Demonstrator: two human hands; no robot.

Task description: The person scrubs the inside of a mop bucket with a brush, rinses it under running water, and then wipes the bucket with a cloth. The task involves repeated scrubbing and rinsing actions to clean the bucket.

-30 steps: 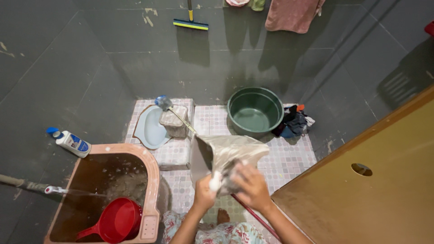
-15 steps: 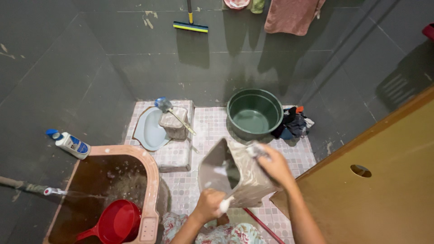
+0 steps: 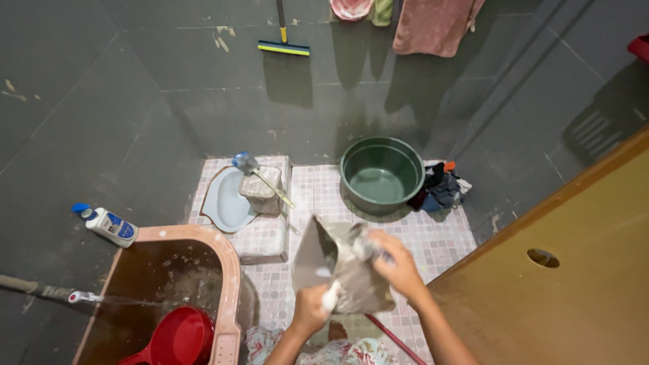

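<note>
A: From the head camera, where does the grey bin (image 3: 345, 267) sit against the hands?

B: Between them, lifted off the floor and tipped, its open mouth turned left and up. The right hand (image 3: 397, 265) is closed over the upper right rim, so the bin lies to its left and below. The left hand (image 3: 309, 312) is underneath, near the bin's lower edge, fisted around the white handle of a brush (image 3: 330, 295) that points up into the bin

A: Long axis?

B: From upper left down to lower right, roughly from the mouth toward the base. The brush runs across it, slanting up and to the right

A: Which hand is nearer the opening?

B: The left, with the brush, is just below the mouth; the right grips farther along the rim

A: And room around it?

B: The pink water tub (image 3: 226, 270) stands near on the left, with a red scoop (image 3: 181, 338) in it. A wooden door (image 3: 561, 270) closes in the right side. Ahead lies patterned floor tile (image 3: 318, 196), then the green basin (image 3: 381, 173), well apart from the bin
</note>
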